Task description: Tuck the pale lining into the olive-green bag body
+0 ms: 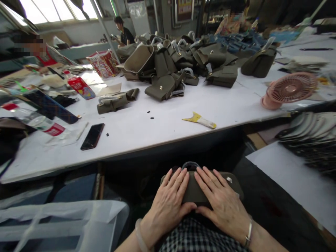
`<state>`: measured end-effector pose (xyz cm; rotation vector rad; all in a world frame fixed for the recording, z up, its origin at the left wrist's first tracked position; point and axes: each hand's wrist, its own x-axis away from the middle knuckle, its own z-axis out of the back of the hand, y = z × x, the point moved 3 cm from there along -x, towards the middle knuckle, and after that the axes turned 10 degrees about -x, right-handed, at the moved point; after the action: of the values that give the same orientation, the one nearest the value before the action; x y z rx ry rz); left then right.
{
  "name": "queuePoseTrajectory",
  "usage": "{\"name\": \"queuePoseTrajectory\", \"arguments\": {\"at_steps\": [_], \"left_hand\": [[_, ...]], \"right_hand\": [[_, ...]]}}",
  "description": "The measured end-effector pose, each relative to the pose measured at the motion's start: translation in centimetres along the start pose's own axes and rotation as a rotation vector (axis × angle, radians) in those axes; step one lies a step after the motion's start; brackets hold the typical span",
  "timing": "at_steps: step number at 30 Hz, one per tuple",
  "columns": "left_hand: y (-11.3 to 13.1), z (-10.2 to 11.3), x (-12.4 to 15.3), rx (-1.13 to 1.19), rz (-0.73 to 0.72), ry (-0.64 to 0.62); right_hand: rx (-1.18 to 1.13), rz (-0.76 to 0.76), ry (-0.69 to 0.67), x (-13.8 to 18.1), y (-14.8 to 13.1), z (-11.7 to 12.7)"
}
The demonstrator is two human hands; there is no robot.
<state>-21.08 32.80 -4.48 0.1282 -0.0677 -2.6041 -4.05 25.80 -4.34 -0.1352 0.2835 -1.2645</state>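
An olive-green handbag (pixel 193 190) lies on my lap below the table edge, its handle showing at the far side. My left hand (pixel 169 203) rests flat on the bag's left half with fingers stretched out. My right hand (pixel 222 201) lies flat on its right half, fingers spread, thumb along the near edge. Both thumbs nearly meet at the bag's near side. Neither hand wraps around the bag.
The white table (pixel 168 120) carries a heap of olive handbags (pixel 181 63), one loose bag (pixel 115 101), a black phone (pixel 92 136), a yellow-handled scraper (pixel 201 120) and a pink fan (pixel 290 89). A clear plastic bag (pixel 63 224) sits at my left. Other people work at the back.
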Motion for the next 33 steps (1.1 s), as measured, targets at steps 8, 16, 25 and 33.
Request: {"name": "queuePoseTrajectory", "arguments": {"at_steps": [8,16,25,33], "left_hand": [[-2.9,0.9,3.2,0.288,0.43,0.168],[-3.6,-0.2,5.0,0.746,1.009,0.114],[-3.8,-0.8,4.3,0.976,1.081,0.037],[-3.9,-1.4,4.1,0.944,1.088,0.045]], "right_hand": [[0.002,-0.08,0.1,1.9,3.1,2.2],[-0.065,-0.125,0.115,3.6,5.0,0.5],[-0.098,-0.141,0.115,3.7,5.2,0.1],[-0.074,-0.121,0.126,3.6,5.1,0.2]]}}
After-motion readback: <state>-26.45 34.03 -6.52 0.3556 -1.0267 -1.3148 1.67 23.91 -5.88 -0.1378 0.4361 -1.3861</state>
